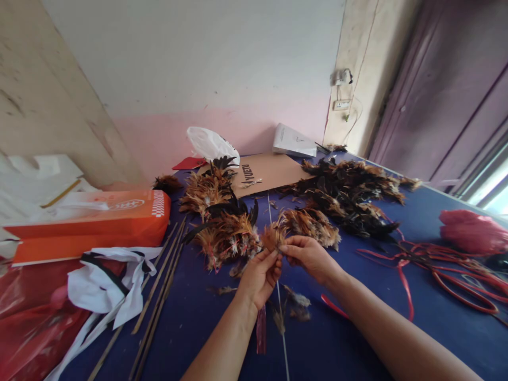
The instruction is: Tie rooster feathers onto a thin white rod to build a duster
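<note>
Close together over the middle of the blue table, my left hand (262,270) and my right hand (305,254) pinch a small bunch of brown feathers (273,235). Both sets of fingers are closed at its lower end. A strip of dark pink plastic (261,330) hangs below my left hand. Just beyond my hands lie a pile of tied feather bunches (228,233) on the left and a heap of brown feathers (311,225) on the right. Several loose feathers (296,299) are scattered beneath my hands.
Thin sticks (159,301) lie on the left, beside a white cloth (105,286) and an orange bag (130,211). Cardboard (273,169) lies against the wall. At right are dark feathers (349,196), a tangle of red plastic strip (444,275) and a pink bundle (472,233).
</note>
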### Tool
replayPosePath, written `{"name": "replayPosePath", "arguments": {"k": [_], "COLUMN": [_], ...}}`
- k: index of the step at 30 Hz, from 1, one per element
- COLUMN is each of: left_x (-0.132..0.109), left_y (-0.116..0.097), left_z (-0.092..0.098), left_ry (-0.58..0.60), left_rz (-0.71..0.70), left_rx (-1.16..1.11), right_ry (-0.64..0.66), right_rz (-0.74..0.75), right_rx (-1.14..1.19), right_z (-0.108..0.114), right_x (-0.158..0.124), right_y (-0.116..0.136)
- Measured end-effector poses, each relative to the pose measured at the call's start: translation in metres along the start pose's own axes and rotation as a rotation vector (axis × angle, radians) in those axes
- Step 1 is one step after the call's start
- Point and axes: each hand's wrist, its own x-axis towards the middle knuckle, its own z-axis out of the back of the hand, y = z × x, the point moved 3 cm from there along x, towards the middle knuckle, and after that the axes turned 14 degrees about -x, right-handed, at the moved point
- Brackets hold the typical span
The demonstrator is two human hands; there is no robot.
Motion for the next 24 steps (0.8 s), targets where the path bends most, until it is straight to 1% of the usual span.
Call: {"name": "replayPosePath", "arguments": {"k": [3,6,8,11,13,16,19,24], "left_x": [-0.001,-0.001,-0.001,-0.001,-0.002,-0.003,-0.004,-0.006], "left_y": [0.0,-0.001,-0.001,-0.003,-0.003,-0.004,-0.003,-0.002], "left_z": [0.0,-0.001,-0.001,-0.001,-0.001,-0.001,-0.003,-0.003], "left_ry": [-0.035,-0.047,-0.05,-0.047,-0.036,-0.002,0.016,0.041], "left_rz": [-0.094,-0.163,-0.179,-0.166,-0.143,-0.096,-0.035,0.076], "left_rx": [0.123,0.247,0.318,0.375,0.383,0.368,0.321,0.269], "right_ry": [-0.089,-0.15,-0.18,-0.217,-0.217,-0.174,-0.098,0.104], "right_rz": [0.039,0.097,0.129,0.16,0.163,0.145,0.12,-0.003], "right_rx": [-0.137,-0.266,-0.359,-0.505,-0.541,-0.483,-0.376,-0.083], "right_z": [0.0,0.001,0.002,0.004,0.005,0.005,0.004,0.001], "right_x": [0.0,0.002,0.003,0.002,0.001,-0.001,0.0,0.001], "right_y": [0.002,0.0,-0.001,0.002,0.004,0.004,0.002,-0.006]}}
